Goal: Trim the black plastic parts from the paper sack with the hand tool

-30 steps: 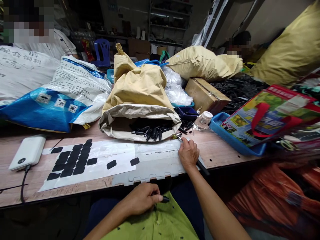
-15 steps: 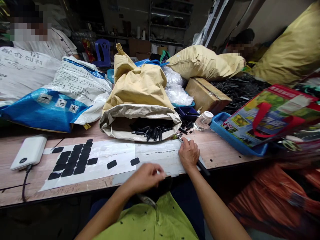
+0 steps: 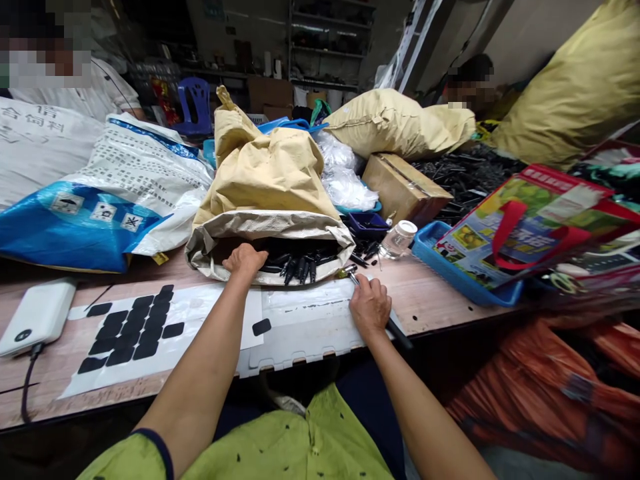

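My left hand (image 3: 245, 260) reaches into the mouth of a tan sack (image 3: 270, 170), beside slim black pieces (image 3: 303, 265) heaped inside. Its fingers are curled, and what they hold, if anything, is hidden. My right hand (image 3: 370, 305) rests on the table with its fingers wrapped round a tool with a metal shaft and a black handle (image 3: 399, 333). The tool's tip lies near the sack's right corner. Left of the hands, a white sheet (image 3: 200, 300) bears rows of black rounded patches (image 3: 135, 327), and one separate patch (image 3: 261, 327) lies near its right end.
A white power bank (image 3: 37, 317) with a cable lies at the left. To the right are a clear jar (image 3: 399, 240), a blue tray (image 3: 470, 280) under a colourful bag (image 3: 525, 227), and a cardboard box (image 3: 403, 190). Two people are beyond the table.
My left hand has moved from above the table's front edge forward into the sack's opening. My right hand keeps its grip on the tool. The view has shifted slightly.
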### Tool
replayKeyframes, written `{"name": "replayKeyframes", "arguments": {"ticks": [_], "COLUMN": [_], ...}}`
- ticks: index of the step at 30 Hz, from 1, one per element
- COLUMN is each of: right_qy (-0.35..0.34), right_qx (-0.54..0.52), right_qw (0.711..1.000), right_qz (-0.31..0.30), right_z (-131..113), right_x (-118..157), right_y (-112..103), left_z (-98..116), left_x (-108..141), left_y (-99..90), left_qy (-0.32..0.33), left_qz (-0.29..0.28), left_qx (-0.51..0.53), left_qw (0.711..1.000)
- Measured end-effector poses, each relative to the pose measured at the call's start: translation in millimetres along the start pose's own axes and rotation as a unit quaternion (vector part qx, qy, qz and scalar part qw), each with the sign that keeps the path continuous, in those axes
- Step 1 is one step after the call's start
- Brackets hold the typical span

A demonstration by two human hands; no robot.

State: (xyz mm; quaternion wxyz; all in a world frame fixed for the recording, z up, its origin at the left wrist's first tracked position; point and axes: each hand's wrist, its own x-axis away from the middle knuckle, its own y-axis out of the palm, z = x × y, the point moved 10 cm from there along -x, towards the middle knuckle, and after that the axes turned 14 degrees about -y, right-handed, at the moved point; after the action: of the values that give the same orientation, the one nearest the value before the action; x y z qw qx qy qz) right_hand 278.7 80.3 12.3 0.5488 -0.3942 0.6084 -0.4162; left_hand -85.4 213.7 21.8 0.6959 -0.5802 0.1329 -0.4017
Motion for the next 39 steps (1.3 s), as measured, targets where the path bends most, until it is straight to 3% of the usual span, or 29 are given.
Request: {"name": "replayKeyframes", "arguments": {"ticks": [4,7,9,11,14,17,21,25,31,36,39], "right_qy": [0.002,0.003,0.001,0.0,0.0,0.001,0.001,0.004,0.012,0.038,0.017], "right_qx": [-0.01,-0.013,-0.013,-0.01,-0.007,-0.007,-0.012,-0.018,-0.051,-0.154,-0.28], "right_qw": [1.0,1.0,1.0,1.0,1.0,1.0,1.0,1.0,0.999,0.985,0.956], "right_qz": [0.006,0.006,0.004,0.005,0.008,0.01,0.008,0.008,0.005,0.067,0.09], "right_z": [-0.2,-0.1,-0.5,-0.9,-0.7,0.0,-0.1,0.0,5.6,11.1,-4.6], "right_x": [0.0,0.0,0.0,0.0,0.2,0.2,0.2,1.1,-0.6,3.6,14.9], "right_y": [-1.7,-1.9,-1.6,-1.5,-1.0,-0.9,-0.6,-0.3,-0.9,-27.9,-43.4], "left_z": [-3.9,-4.3,1.0,10.9,15.1,6.0,-5.6,-19.2,-23.9,-21.3,-21.3], "left_x": [0.7,19.4,45.5,84.1,145.9,173.2,179.9,174.5,161.5,155.8,154.9], "left_y": [-2.4,-16.8,-24.5,-23.4,-3.7,26.7,52.7,57.3,65.7,66.0,65.6], "left_qy": [0.004,0.053,0.142,0.282,0.47,0.536,0.544,0.499,0.46,0.443,0.435], "left_qz": [-0.015,0.004,0.001,-0.041,-0.113,-0.11,-0.073,-0.049,-0.097,-0.122,-0.125], "left_qx": [0.029,0.063,0.1,0.133,0.103,0.018,0.004,0.083,0.128,0.132,0.136], "left_qw": [0.999,0.997,0.985,0.949,0.869,0.837,0.836,0.861,0.873,0.878,0.881]}}
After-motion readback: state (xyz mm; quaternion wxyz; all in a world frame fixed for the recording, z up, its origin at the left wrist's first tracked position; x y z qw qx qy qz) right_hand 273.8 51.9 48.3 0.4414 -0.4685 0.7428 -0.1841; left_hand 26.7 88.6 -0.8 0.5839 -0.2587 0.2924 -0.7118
